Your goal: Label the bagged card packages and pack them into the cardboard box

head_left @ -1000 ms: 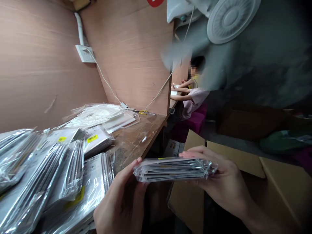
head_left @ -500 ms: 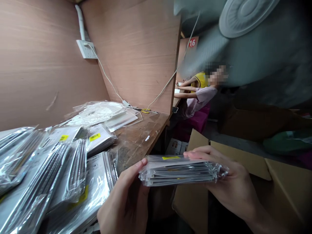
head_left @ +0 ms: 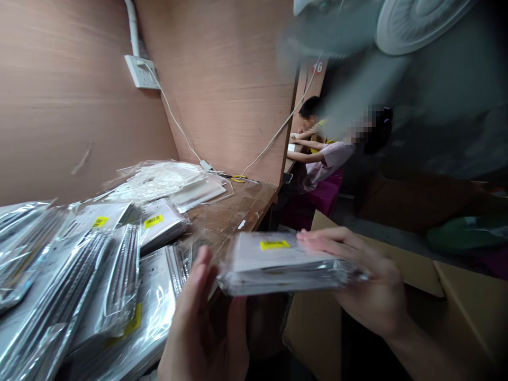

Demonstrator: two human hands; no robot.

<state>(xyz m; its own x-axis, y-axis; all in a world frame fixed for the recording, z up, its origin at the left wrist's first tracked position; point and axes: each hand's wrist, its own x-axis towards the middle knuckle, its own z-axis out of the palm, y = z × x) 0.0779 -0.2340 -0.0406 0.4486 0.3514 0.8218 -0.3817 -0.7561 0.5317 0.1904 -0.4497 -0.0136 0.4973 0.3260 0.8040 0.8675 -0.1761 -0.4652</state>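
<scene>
My right hand [head_left: 365, 278] grips the right side of a stack of flat packets [head_left: 273, 264] in clear plastic sleeves. A yellow barcode label shows on the top packet, and the stack is a little blurred. My left hand [head_left: 206, 323] is just off the stack's left end, thumb and fingers apart, holding nothing. Below the stack, to the right, is an open cardboard box [head_left: 317, 323]; its inside is dark. More plastic-sleeved packets [head_left: 79, 280] are heaped on the table at the left, some with yellow labels.
Clear plastic sleeves [head_left: 159, 180] lie on the wooden table [head_left: 254, 201] near the partition [head_left: 222, 95]. Yellow-handled pliers [head_left: 238, 179] and a white cable [head_left: 273, 140] are by it. Two people [head_left: 325, 159] sit beyond, past a blurred fan [head_left: 420, 26].
My left hand has let go of the stack's left end and moved slightly left. The stack, kept in my right hand, has tilted so its labelled top shows more.
</scene>
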